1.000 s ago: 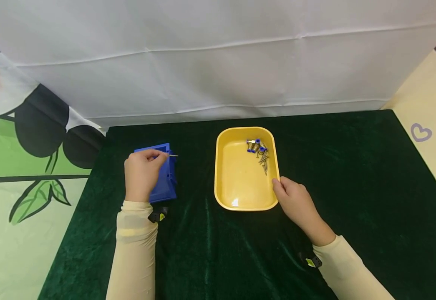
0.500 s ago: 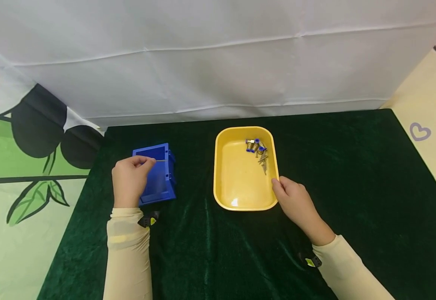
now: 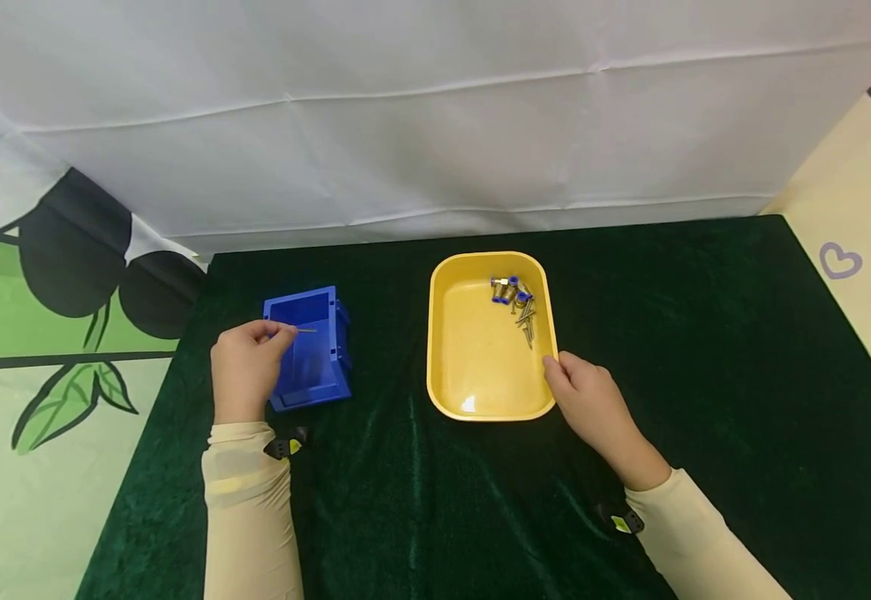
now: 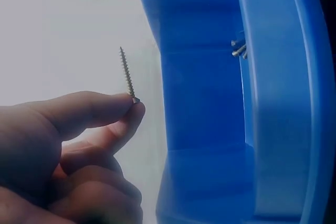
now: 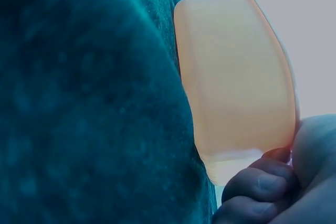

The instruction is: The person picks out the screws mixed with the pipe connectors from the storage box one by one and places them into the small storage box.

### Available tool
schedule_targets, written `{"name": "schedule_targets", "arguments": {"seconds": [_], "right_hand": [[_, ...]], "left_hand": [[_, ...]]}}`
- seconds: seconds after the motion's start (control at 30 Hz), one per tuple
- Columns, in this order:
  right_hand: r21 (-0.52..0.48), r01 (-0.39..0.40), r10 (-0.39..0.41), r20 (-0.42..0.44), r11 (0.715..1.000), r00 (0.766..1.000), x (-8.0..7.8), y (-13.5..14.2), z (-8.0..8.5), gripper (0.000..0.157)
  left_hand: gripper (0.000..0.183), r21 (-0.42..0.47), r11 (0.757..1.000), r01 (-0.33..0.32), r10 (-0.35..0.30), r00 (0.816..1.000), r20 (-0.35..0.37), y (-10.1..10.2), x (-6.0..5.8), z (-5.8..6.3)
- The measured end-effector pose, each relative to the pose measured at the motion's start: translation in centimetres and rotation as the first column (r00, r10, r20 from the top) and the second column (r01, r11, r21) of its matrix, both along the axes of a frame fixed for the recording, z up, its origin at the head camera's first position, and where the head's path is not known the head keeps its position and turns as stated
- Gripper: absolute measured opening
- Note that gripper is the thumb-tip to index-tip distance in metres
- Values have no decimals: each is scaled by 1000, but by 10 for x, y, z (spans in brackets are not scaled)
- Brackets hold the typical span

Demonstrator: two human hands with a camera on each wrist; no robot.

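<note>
My left hand (image 3: 243, 371) pinches a screw (image 4: 127, 74) by its head between thumb and forefinger, the threaded tip pointing away from the fingers. Hand and screw are over the left side of a blue bin (image 3: 311, 367). In the left wrist view, a few screws (image 4: 239, 50) show inside that bin near its wall. With thumb and curled fingers my right hand (image 3: 593, 408) grips the right rim of a yellow tray (image 3: 473, 367). Inside the tray, at its upper right, lie several brass fittings with blue ends (image 3: 510, 290) and several loose screws (image 3: 528, 321).
A dark green cloth (image 3: 675, 333) covers the table under both containers. A strip of the cloth separates the bin from the tray. A white curtain (image 3: 435, 150) hangs behind the table, and printed panels stand at both sides.
My left hand has moved left and slightly toward me with the screw, from the bin's right edge to its left side, uncovering more of the bin. The right hand stays on the tray's rim.
</note>
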State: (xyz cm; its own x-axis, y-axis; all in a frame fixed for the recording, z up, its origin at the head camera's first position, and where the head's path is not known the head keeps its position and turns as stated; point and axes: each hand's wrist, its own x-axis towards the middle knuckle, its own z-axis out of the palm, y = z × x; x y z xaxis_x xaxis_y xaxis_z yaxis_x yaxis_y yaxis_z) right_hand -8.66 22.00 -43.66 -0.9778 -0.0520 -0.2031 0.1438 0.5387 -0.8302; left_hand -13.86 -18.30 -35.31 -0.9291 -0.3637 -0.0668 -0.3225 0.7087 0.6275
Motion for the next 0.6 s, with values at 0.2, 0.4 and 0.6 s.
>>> {"name": "schedule_targets", "arguments": {"seconds": [0.2, 0.4, 0.6], "right_hand": [[-5, 0, 0, 3, 1000, 1000, 0, 0, 1, 33], [-6, 1, -1, 10, 1000, 1000, 0, -1, 1, 33], [-10, 5, -5, 2, 1000, 1000, 0, 0, 0, 33]], "left_hand": [[38, -12, 1000, -4, 4, 1000, -2, -1, -3, -2], [35, -21, 1000, 7, -7, 1000, 16, -2, -2, -3], [39, -27, 998, 49, -48, 998, 34, -1, -2, -3]]}}
